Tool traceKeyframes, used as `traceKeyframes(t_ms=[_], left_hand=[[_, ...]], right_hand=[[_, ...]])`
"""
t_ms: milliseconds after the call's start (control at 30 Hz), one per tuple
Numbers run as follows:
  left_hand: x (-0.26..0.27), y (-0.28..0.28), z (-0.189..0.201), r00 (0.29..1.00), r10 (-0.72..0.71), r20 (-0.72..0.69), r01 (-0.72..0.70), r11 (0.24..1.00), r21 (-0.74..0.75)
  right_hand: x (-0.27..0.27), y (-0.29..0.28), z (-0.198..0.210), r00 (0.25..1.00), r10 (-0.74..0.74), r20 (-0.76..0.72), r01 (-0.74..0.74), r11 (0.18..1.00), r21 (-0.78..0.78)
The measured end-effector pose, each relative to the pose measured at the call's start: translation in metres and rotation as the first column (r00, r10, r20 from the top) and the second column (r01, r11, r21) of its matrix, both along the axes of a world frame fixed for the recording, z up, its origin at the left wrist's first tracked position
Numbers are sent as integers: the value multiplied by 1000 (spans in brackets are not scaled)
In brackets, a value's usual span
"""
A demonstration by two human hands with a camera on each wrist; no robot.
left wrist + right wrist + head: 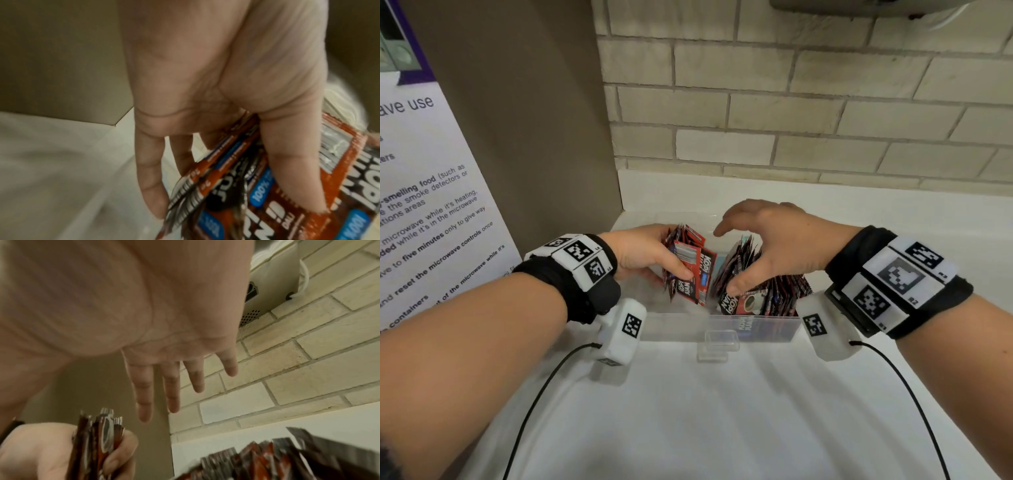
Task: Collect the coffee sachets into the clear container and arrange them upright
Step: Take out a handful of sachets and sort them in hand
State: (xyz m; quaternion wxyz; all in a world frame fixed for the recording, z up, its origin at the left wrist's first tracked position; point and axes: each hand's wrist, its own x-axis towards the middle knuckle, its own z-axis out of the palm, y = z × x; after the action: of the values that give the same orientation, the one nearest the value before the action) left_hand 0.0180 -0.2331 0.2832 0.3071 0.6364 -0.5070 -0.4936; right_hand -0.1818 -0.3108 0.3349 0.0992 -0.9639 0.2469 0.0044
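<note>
The clear container (722,329) sits on the white counter against the back corner. My left hand (676,253) grips a bundle of red-and-black coffee sachets (693,275) held upright over the container's left part; in the left wrist view my thumb (292,170) presses on the bundle (236,211). A row of sachets (777,297) stands on edge in the right part. My right hand (729,260) hovers over that row, fingers (171,394) straight and spread, thumb touching the front sachet. The right wrist view also shows the standing row (257,464) and the held bundle (98,443).
A brown side panel (534,137) with a microwave-use poster (431,205) closes off the left. A brick wall (791,102) stands just behind the container, and an appliance (273,280) hangs on it above. White counter (722,411) stretches toward me.
</note>
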Motion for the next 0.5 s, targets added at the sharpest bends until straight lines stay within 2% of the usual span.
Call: traceKeyframes(t_ms=[100,200,300,400,500], left_hand=[[10,8,7,990,92,-110,-102,991,-83],[11,17,14,934,196,-298,-259,947,-188],[-3,27,19,815,256,-520,-410,889,-204],[-20,36,15,697,282,-659,-498,852,-162],[-31,47,1,618,301,-726,-539,835,-112]], right_hand=[[0,6,6,980,-44,193,33,998,62],[5,18,6,935,-91,343,48,990,131],[17,37,-3,924,-99,368,31,982,185],[29,51,-19,909,-41,415,-49,978,203],[36,63,-33,932,-8,363,-12,999,51]])
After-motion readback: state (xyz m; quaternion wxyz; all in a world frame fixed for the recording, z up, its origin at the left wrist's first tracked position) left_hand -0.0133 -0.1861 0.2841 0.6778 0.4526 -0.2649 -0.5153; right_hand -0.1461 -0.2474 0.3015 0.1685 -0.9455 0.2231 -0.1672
